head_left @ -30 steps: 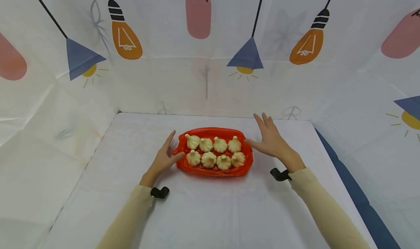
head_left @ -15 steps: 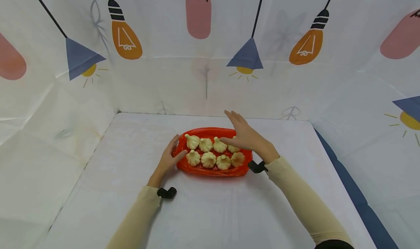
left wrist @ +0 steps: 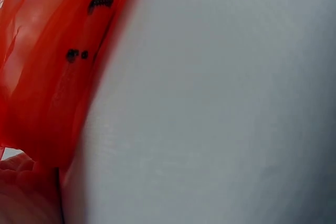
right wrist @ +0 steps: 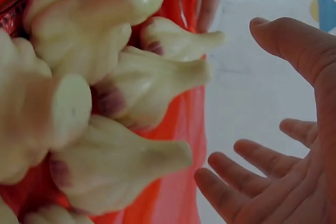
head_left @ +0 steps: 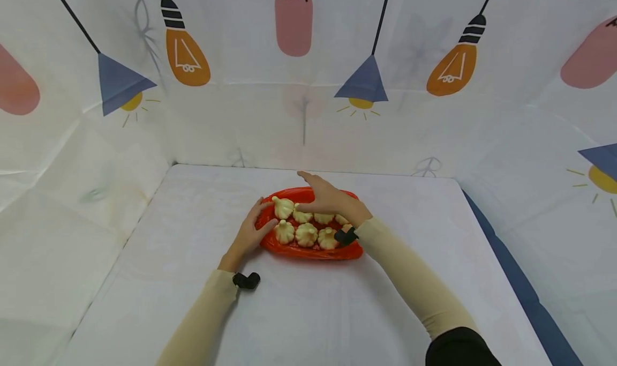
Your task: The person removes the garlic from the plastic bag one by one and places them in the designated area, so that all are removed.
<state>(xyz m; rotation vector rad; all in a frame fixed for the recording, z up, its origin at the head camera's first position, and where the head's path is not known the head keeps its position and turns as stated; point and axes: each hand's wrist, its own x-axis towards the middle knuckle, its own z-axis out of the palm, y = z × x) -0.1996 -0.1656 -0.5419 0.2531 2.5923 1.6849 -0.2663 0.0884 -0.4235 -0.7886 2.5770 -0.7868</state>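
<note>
Several pale garlic bulbs (head_left: 306,235) lie in two rows on a tray-like base wrapped in a red plastic bag (head_left: 308,253). At its left end my left hand (head_left: 248,233) rests with thumb and fingers spread around the edge. Red plastic (left wrist: 58,82) with black print fills the left side of the left wrist view. My right hand (head_left: 331,199) is over the back row, partly covering bulbs there. In the right wrist view its fingers (right wrist: 226,195) are extended and apart from the garlic (right wrist: 118,166), holding nothing.
The white tabletop (head_left: 299,312) extends around the red bag. A white backdrop (head_left: 231,109) printed with lamps and bulbs rises behind and at both sides. Blue cloth (head_left: 535,296) shows beyond the right edge.
My right hand has moved left from beside the bag's right end to above the garlic. The left hand has come slightly right, against the bag's left end.
</note>
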